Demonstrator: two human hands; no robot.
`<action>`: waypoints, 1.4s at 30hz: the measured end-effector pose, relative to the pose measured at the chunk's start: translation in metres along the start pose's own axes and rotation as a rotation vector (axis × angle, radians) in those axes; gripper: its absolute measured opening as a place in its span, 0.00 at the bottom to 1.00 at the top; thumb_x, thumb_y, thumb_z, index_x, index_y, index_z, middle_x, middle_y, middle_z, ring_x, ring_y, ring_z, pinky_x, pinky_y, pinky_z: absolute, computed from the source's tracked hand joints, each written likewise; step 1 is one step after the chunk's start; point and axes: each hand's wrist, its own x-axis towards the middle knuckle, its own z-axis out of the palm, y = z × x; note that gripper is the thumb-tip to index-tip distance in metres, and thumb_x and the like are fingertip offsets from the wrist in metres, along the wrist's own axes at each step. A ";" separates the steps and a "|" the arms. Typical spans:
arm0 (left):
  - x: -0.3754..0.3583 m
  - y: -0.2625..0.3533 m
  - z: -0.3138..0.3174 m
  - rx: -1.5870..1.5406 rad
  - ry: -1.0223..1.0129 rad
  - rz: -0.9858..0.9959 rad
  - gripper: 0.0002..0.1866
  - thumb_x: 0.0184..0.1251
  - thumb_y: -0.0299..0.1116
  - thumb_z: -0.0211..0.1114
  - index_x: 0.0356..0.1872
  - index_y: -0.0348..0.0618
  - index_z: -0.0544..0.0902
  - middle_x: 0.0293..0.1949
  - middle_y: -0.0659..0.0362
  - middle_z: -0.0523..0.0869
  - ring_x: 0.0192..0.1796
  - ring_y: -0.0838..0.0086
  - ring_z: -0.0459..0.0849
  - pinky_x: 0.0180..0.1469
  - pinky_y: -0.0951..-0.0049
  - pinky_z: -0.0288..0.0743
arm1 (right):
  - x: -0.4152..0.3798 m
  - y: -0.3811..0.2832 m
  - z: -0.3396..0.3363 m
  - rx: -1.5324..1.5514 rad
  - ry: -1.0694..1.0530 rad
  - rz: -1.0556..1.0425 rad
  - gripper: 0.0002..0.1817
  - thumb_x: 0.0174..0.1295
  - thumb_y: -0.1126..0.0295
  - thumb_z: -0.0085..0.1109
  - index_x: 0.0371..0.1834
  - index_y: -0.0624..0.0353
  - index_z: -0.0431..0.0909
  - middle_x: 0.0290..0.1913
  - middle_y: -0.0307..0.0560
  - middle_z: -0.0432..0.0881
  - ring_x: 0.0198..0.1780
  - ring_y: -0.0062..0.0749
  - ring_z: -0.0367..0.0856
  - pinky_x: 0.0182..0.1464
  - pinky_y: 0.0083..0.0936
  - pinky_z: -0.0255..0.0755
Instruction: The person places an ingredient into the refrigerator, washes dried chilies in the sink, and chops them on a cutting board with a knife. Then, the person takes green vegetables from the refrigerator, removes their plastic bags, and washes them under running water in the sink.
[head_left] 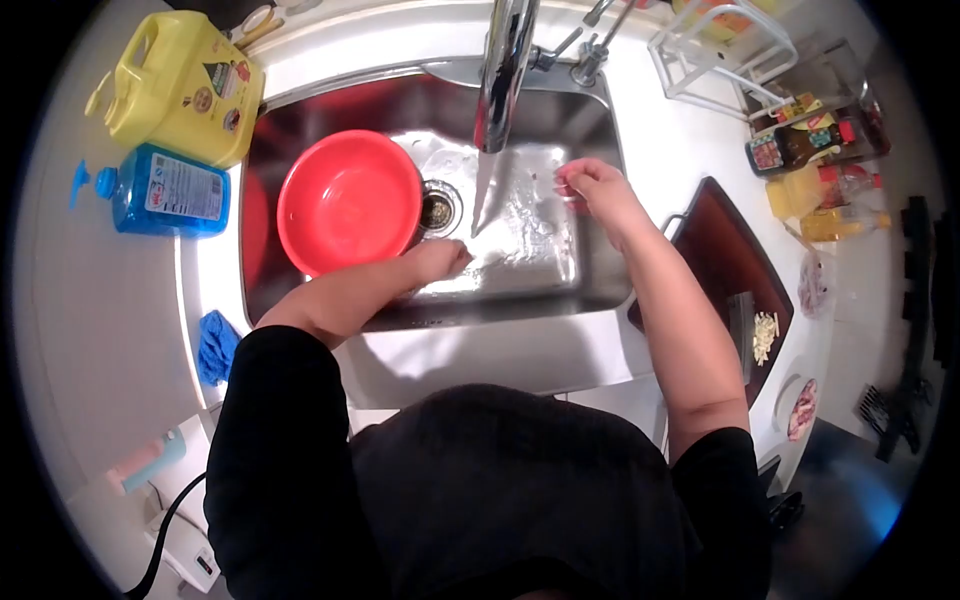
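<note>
Water runs from the chrome faucet (496, 110) into the stainless steel sink (520, 260). A round red basin (352, 205) sits in the left part of the sink and looks bare inside. My left hand (440, 260) is low over the sink, close to the basin's lower right edge and left of the water stream. Its fingers are curled in, and what they hold, if anything, is hidden. On the right side of the sink, my right hand (597, 190) is closed, thumb and fingers together, with something small and pinkish (568, 188) at the fingertips that I cannot identify.
Left of the sink stand a yellow jug (190, 95), a blue soap bottle (172, 190) and a blue cloth (216, 347). To the right lie a dark cutting board (715, 250) with chopped pale pieces (765, 337) and a knife (741, 330). Sauce bottles (800, 147) and a white rack (715, 50) stand behind.
</note>
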 end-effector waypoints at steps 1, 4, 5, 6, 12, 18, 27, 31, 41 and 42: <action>0.013 -0.010 0.007 -0.222 0.123 -0.023 0.17 0.63 0.42 0.53 0.39 0.36 0.78 0.34 0.49 0.82 0.37 0.60 0.81 0.40 0.63 0.72 | -0.003 0.004 0.007 -0.031 -0.102 0.037 0.08 0.57 0.74 0.49 0.37 0.61 0.76 0.32 0.41 0.78 0.33 0.23 0.76 0.32 0.20 0.70; -0.011 0.022 -0.061 -0.653 0.257 -0.232 0.17 0.64 0.44 0.54 0.33 0.37 0.76 0.22 0.59 0.76 0.22 0.75 0.74 0.24 0.73 0.67 | -0.008 0.024 0.046 -0.264 -0.538 0.160 0.07 0.55 0.74 0.48 0.28 0.60 0.78 0.23 0.41 0.78 0.23 0.25 0.75 0.23 0.22 0.70; -0.017 0.018 -0.076 -0.716 0.264 -0.264 0.16 0.65 0.44 0.54 0.31 0.39 0.74 0.18 0.64 0.71 0.18 0.80 0.69 0.18 0.78 0.62 | -0.005 0.031 0.065 -0.503 -0.666 0.179 0.08 0.56 0.70 0.49 0.27 0.60 0.78 0.24 0.42 0.78 0.24 0.24 0.76 0.24 0.23 0.72; -0.033 0.023 -0.092 -0.749 0.278 -0.273 0.15 0.65 0.44 0.54 0.33 0.40 0.74 0.18 0.64 0.71 0.18 0.81 0.68 0.17 0.79 0.61 | -0.004 0.031 0.080 -0.669 -0.795 0.149 0.09 0.54 0.68 0.51 0.28 0.59 0.79 0.28 0.45 0.80 0.31 0.30 0.79 0.31 0.29 0.74; -0.110 0.032 -0.140 -1.029 0.412 -0.340 0.13 0.65 0.43 0.53 0.29 0.45 0.73 0.18 0.68 0.67 0.18 0.85 0.63 0.18 0.83 0.57 | 0.042 0.094 0.198 -1.177 -1.003 -0.590 0.12 0.52 0.67 0.49 0.39 0.55 0.78 0.38 0.50 0.80 0.41 0.47 0.77 0.45 0.35 0.70; -0.141 0.030 -0.136 -1.243 0.453 -0.268 0.12 0.66 0.42 0.53 0.27 0.45 0.73 0.17 0.69 0.66 0.17 0.86 0.61 0.18 0.83 0.54 | 0.060 0.144 0.261 -1.204 -0.811 -0.700 0.14 0.53 0.64 0.48 0.39 0.55 0.77 0.45 0.50 0.77 0.47 0.44 0.76 0.47 0.36 0.71; -0.120 0.026 -0.121 -1.692 0.425 -0.276 0.12 0.68 0.41 0.49 0.28 0.47 0.72 0.19 0.69 0.68 0.19 0.86 0.63 0.16 0.88 0.53 | 0.088 0.149 0.156 0.420 -0.783 0.344 0.04 0.55 0.74 0.52 0.33 0.56 0.75 0.30 0.46 0.75 0.34 0.35 0.78 0.39 0.30 0.75; -0.022 0.003 -0.053 -1.851 0.321 -0.326 0.12 0.68 0.42 0.48 0.32 0.47 0.73 0.19 0.66 0.72 0.18 0.84 0.66 0.13 0.88 0.56 | 0.033 0.052 0.115 1.217 -0.256 0.410 0.06 0.57 0.76 0.52 0.38 0.60 0.71 0.32 0.44 0.74 0.34 0.29 0.76 0.39 0.24 0.76; 0.009 0.114 -0.085 -1.943 0.044 -0.156 0.11 0.67 0.43 0.51 0.30 0.49 0.71 0.18 0.69 0.67 0.18 0.85 0.62 0.13 0.88 0.49 | 0.090 -0.062 0.000 -0.024 0.219 -0.230 0.05 0.53 0.74 0.58 0.32 0.61 0.77 0.30 0.41 0.80 0.32 0.24 0.76 0.35 0.20 0.69; 0.002 0.116 -0.091 -1.903 0.044 -0.124 0.11 0.66 0.44 0.52 0.31 0.49 0.71 0.19 0.69 0.67 0.18 0.85 0.62 0.13 0.89 0.49 | 0.104 -0.072 -0.006 -0.043 0.282 -0.263 0.05 0.53 0.73 0.58 0.32 0.61 0.77 0.30 0.40 0.80 0.33 0.23 0.76 0.37 0.19 0.69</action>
